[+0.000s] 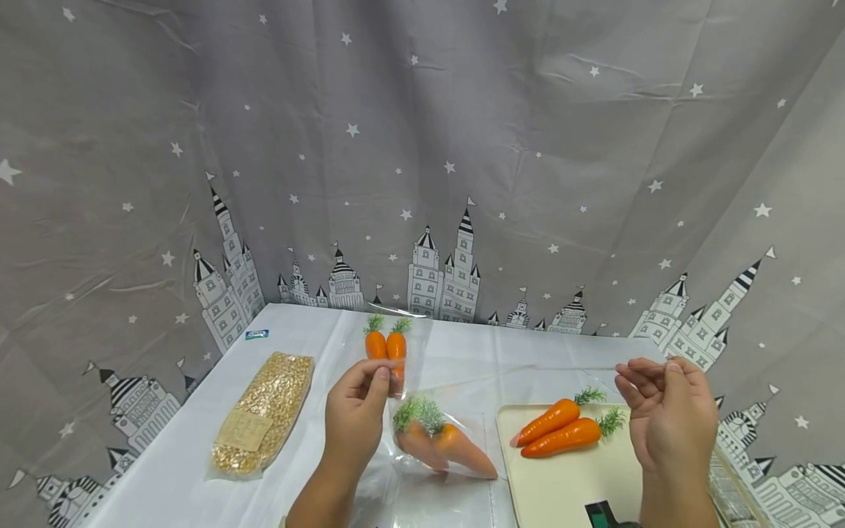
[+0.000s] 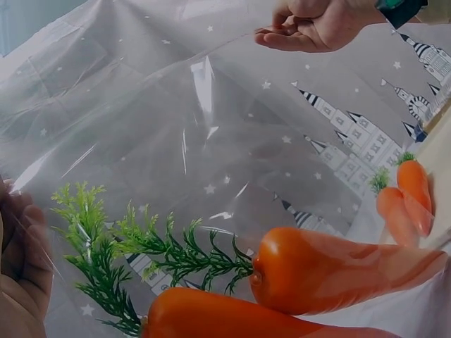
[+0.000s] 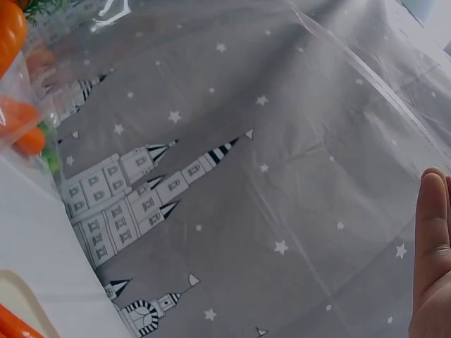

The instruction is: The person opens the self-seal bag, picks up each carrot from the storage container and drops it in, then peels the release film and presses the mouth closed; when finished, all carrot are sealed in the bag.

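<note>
A clear plastic bag hangs in front of me with two toy carrots with green tops inside it. My left hand pinches the bag's upper edge between thumb and forefinger. At the right, my right hand pinches the other end of that edge, which runs as a thin taut line between the hands. In the left wrist view the carrots show large through the film, below the right hand. The right wrist view shows the bag's clear edge band leading to my fingertips.
On a cream tray lie two more carrots. Behind my left hand, another clear bag holds two carrots. A bag of yellow kernels lies at the left, with a small blue packet beyond it. A grey printed curtain hangs behind the table.
</note>
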Demonstrator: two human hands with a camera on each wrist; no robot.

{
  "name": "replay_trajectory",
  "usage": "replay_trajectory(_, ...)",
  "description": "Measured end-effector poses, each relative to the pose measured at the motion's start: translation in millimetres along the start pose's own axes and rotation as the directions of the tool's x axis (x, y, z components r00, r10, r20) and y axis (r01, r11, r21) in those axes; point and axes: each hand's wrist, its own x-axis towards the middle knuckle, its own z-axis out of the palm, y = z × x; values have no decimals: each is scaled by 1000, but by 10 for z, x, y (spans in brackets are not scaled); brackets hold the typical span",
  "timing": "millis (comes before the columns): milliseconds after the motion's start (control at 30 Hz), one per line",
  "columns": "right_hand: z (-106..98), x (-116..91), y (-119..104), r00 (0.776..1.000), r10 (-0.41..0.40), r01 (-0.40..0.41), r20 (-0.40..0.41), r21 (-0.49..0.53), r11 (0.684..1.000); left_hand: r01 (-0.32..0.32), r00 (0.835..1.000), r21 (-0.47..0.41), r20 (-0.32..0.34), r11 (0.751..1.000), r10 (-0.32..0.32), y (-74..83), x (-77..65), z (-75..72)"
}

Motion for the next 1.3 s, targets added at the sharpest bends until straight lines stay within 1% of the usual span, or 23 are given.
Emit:
replay_trajectory(133, -51, 8, 9, 999, 2, -1, -44, 8, 1000, 5, 1000, 3, 0, 1000, -5, 2, 1, -4)
replay_trajectory(233, -85, 21, 16, 997, 0, -1, -80, -11, 1000, 8, 1000, 4, -7, 1000, -8, -4, -1, -9)
replay_trajectory(367, -139, 46, 10, 994, -1, -1, -113, -23, 1000, 5, 1000, 17, -21, 1000, -5, -14, -11, -21)
replay_trajectory(433, -166, 60, 1, 992, -1, 0, -127, -10, 1000, 4, 1000, 22, -23, 1000, -3, -21, -15, -28)
replay_trajectory(633, -235, 108, -21, 989, -6, 11, -147, 31, 999, 3, 1000, 35, -17, 999, -3, -33, -15, -38)
replay_trajectory(767, -269, 128, -19, 987, -5, 8, -162, 17, 1000, 12, 1000, 51, -14, 999, -12, -33, -15, -41)
replay_trajectory(900, -287, 152, -16, 983, 6, -6, -183, 2, 1000, 18, 1000, 48, -2, 999, -17, -29, -19, -42)
replay_trajectory(1000, -291, 164, -17, 982, 15, -14, -190, 3, 1000, 11, 1000, 47, 2, 999, -11, -34, -21, -42)
replay_trajectory(1133, -284, 182, -23, 983, 18, -19, -185, -2, 1000, -20, 1000, 44, 8, 999, 20, -33, -19, -41)
replay_trajectory(1300, -294, 236, -59, 984, 15, -25, -178, -56, 998, -49, 999, 46, 10, 998, 49, -45, -16, -44)
